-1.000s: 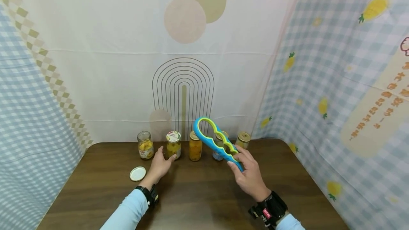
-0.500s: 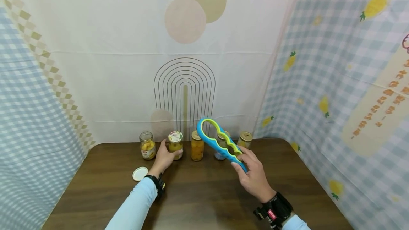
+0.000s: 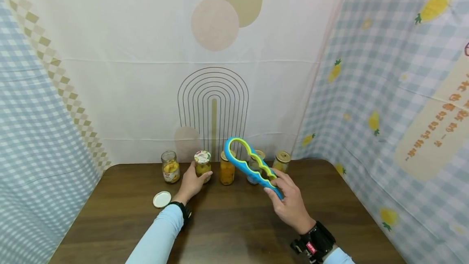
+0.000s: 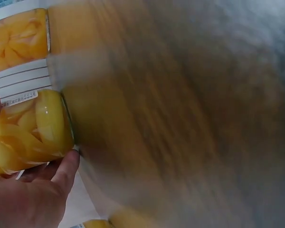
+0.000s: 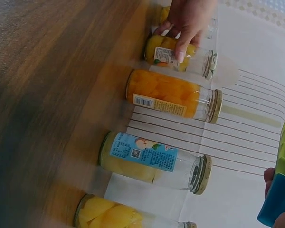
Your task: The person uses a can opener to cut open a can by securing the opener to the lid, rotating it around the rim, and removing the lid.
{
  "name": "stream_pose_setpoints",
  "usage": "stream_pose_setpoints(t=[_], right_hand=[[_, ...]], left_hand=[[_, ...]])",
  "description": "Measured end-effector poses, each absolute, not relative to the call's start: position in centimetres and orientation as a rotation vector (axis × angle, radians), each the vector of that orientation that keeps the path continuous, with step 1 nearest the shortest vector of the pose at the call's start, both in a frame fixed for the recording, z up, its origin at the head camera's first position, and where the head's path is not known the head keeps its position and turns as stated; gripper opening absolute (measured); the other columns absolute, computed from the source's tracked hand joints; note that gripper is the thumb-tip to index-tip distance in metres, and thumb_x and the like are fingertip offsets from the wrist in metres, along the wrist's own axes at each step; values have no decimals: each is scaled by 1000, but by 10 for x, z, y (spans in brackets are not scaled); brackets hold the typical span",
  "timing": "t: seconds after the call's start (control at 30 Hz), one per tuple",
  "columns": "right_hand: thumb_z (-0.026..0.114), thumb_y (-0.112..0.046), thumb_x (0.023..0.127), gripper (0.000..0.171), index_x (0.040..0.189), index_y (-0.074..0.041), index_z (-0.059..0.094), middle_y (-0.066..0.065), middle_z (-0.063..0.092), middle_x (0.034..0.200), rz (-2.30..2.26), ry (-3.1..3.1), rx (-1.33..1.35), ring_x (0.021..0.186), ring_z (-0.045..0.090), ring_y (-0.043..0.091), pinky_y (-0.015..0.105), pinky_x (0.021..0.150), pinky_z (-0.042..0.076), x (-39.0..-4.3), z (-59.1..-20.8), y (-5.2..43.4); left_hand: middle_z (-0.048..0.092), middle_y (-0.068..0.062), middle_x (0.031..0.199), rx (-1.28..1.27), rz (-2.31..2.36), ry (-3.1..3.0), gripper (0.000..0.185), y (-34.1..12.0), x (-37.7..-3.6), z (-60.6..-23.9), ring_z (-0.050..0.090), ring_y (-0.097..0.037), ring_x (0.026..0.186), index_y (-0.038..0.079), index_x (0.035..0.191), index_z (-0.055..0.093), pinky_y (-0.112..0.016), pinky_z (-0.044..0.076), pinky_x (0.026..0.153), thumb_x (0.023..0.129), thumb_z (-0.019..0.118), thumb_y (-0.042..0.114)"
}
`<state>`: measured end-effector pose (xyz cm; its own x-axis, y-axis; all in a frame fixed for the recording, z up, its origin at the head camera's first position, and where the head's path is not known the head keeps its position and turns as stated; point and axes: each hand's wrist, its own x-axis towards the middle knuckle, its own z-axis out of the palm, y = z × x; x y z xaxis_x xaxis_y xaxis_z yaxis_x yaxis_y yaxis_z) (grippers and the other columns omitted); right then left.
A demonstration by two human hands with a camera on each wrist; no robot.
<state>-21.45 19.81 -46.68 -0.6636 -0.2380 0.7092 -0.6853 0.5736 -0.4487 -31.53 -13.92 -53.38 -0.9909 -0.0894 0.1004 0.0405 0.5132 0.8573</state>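
Note:
My left hand [image 3: 192,183] grips a glass jar of yellow fruit pieces [image 3: 202,167] with a white patterned lid, thumb in front and fingers around the side. The jar stands upright on the table. Close up in the left wrist view, the fingers [image 4: 66,172] lie against the glass of this jar [image 4: 26,135]. My right hand [image 3: 291,203] holds a blue and lime-green jar opener [image 3: 253,173] by its handle end. Its looped end is raised in front of the jars to the right. In the right wrist view only part of the opener [image 5: 278,197] shows at the edge.
A lidless jar of yellow fruit [image 3: 170,170] stands left of the gripped jar, with a white lid [image 3: 162,199] lying before it. To the right stand an orange fruit jar [image 5: 164,92], a blue-labelled jar [image 5: 142,154] and another yellow fruit jar [image 5: 109,213], all gold-lidded. A cloth backdrop [image 3: 146,101] hangs behind.
My left hand has moved right and away from me, from beside the patterned-lid jar to a grip around it. The right hand keeps holding the jar opener, almost in the same place.

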Motion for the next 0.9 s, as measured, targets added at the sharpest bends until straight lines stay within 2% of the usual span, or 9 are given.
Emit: stream_pose_setpoints(t=[0.37, 0.9], right_hand=[[79, -4, 94, 19, 96, -17, 66, 16, 67, 143, 974, -2212, 759, 122, 67, 32, 20, 98, 53, -213, -465, 202], [79, -5, 95, 19, 97, -18, 65, 14, 66, 144, 977, -2212, 781, 125, 65, 28, 21, 101, 53, -213, -460, 198]], left_hand=[[64, -24, 141, 55, -1452, -2634, 69, -136, -313, -532, 63, -42, 131, 4, 154, 43, -59, 51, 112, 102, 75, 37], [61, -25, 146, 117, -1526, -2589, 71, -135, -310, -528, 62, -43, 133, 3, 156, 41, -60, 51, 112, 102, 75, 35]])
